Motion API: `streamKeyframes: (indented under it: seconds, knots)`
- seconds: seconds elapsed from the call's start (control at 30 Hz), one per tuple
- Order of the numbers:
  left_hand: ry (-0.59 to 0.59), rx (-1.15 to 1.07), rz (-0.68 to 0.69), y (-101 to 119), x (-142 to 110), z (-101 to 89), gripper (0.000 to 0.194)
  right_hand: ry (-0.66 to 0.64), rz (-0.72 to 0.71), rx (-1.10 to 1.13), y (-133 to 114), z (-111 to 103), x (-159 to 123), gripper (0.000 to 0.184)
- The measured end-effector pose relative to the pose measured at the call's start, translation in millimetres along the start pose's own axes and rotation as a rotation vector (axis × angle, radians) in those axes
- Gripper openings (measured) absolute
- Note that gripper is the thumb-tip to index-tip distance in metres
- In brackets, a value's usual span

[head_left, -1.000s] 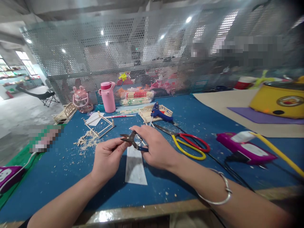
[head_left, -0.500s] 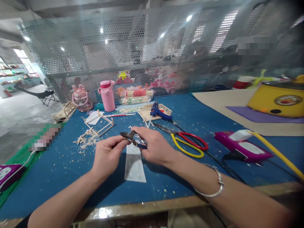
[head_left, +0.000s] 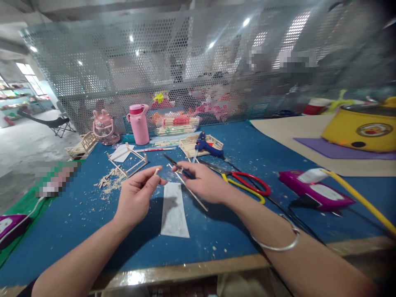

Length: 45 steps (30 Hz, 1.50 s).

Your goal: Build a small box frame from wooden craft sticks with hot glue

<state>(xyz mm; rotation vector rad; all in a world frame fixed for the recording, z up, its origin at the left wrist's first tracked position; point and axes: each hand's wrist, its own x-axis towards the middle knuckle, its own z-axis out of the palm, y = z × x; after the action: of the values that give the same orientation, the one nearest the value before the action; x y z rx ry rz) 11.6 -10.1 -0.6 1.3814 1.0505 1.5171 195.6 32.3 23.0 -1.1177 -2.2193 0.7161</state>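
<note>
- Fingers of the left hand [head_left: 131,202] pinched together on a short stick piece [head_left: 156,171]!
- Right hand [head_left: 207,183] curled round pliers [head_left: 170,159] and long stick [head_left: 198,201], slanting down-right.

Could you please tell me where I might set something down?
Mostly bare blue tabletop shows between the left forearm and the green mat, and between the blue glue gun and the beige board. It is crowded around the wooden frame, the shavings and the scissors.
</note>
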Motion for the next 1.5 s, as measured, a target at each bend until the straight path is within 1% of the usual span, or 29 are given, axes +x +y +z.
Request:
streamKeyframes:
  seconds: [0.07,0.17,0.23,0.3,0.37,0.43,0.47,0.5,0.53,0.63,0.67,0.7,0.77,0.8,0.87,0.9,0.97,1.03,1.07,1.1,1.13,1.2,1.23,1.27,1.3,1.33,1.4,1.5]
  knots:
    - [-0.015,-0.053,-0.017,-1.1,0.8,-0.3,0.039,-0.016,0.077,-0.202,13.2,-12.8,1.5,0.036]
    - [-0.043,-0.134,-0.046,-1.0,2.4,0.2,0.037,-0.138,0.171,-0.466,34.2,-30.5,-0.7,0.028]
    - [-0.057,-0.193,-0.072,-0.1,3.8,1.1,0.033,-0.169,0.183,-0.631,46.5,-37.2,-3.5,0.022]
    - [-0.064,-0.243,-0.126,1.1,5.4,1.9,0.03,-0.141,0.151,-0.727,55.9,-39.9,-5.2,0.022]
    - [-0.045,-0.274,-0.195,1.7,7.2,2.1,0.027,-0.131,0.137,-0.769,61.6,-40.7,-4.7,0.031]
    - [-0.007,-0.281,-0.26,1.5,9.1,1.7,0.024,-0.157,0.155,-0.78,63.0,-41.1,-2.1,0.048]
    - [0.014,-0.278,-0.282,1.1,10.1,1.4,0.023,-0.165,0.154,-0.777,61.8,-41.2,-0.4,0.056]
    - [0.032,-0.273,-0.298,0.4,11.0,1.0,0.023,-0.16,0.14,-0.762,59.2,-40.7,1.4,0.06]
    - [0.043,-0.274,-0.31,-0.3,11.7,0.8,0.023,-0.131,0.11,-0.729,55.1,-39.4,3.0,0.058]
    - [0.051,-0.361,-0.331,-2.3,13.0,1.5,0.02,0.055,-0.044,-0.509,35.8,-26.5,5.5,0.032]
    - [0.053,-0.412,-0.344,-2.6,13.0,2.4,0.017,0.096,-0.101,-0.393,28.1,-18.8,5.1,0.03]
    - [0.058,-0.465,-0.363,-2.7,12.7,3.6,0.015,0.082,-0.188,-0.289,20.8,-9.8,4.0,0.033]
    - [0.071,-0.549,-0.407,-2.0,11.5,6.4,0.01,0.006,-0.394,-0.183,8.8,9.3,0.1,0.042]
    - [0.073,-0.573,-0.425,-1.3,10.6,7.9,0.009,-0.004,-0.474,-0.146,4.7,18.1,-2.1,0.041]
    - [0.068,-0.592,-0.443,-0.1,8.7,10.3,0.008,0.056,-0.543,-0.087,0.3,30.4,-6.2,0.032]
    - [0.06,-0.584,-0.446,0.0,7.9,10.8,0.008,0.101,-0.557,-0.058,-0.5,33.2,-7.6,0.028]
    - [0.015,-0.502,-0.45,-2.0,7.1,10.0,0.009,0.197,-0.552,-0.005,-0.5,32.0,-8.5,0.021]
    - [-0.053,-0.295,-0.415,-7.4,7.8,6.3,0.016,0.298,-0.476,0.054,0.7,24.2,-6.7,0.019]
    - [-0.092,-0.151,-0.362,-11.1,8.7,3.6,0.024,0.325,-0.405,0.078,1.9,19.3,-4.8,0.021]
    - [-0.132,0.002,-0.285,-15.0,9.9,0.5,0.038,0.327,-0.317,0.102,3.7,14.8,-2.4,0.024]
    - [-0.173,0.149,-0.187,-18.8,11.1,-2.7,0.054,0.26,-0.235,0.105,6.1,11.3,0.4,0.027]
    - [-0.284,0.393,-0.015,-24.9,13.1,-8.0,0.082,0.012,-0.123,0.083,12.7,8.2,5.9,0.029]
    - [-0.353,0.491,0.038,-26.9,13.7,-9.8,0.089,-0.116,-0.092,0.059,16.5,8.7,8.4,0.027]
    - [-0.421,0.579,0.063,-28.0,14.0,-10.9,0.092,-0.207,-0.071,0.032,20.2,10.2,10.6,0.025]
    - [-0.486,0.662,0.069,-28.5,14.1,-11.4,0.093,-0.262,-0.057,0.001,23.5,12.2,12.3,0.022]
    - [-0.545,0.741,0.065,-28.4,13.9,-11.4,0.092,-0.28,-0.05,-0.035,26.1,14.4,13.5,0.019]
    - [-0.627,0.883,0.055,-27.2,13.5,-10.5,0.09,-0.258,-0.058,-0.12,28.5,18.3,14.3,0.017]
    - [-0.669,1.014,0.053,-25.0,13.6,-9.0,0.087,-0.231,-0.171,-0.287,25.0,21.8,12.7,0.017]
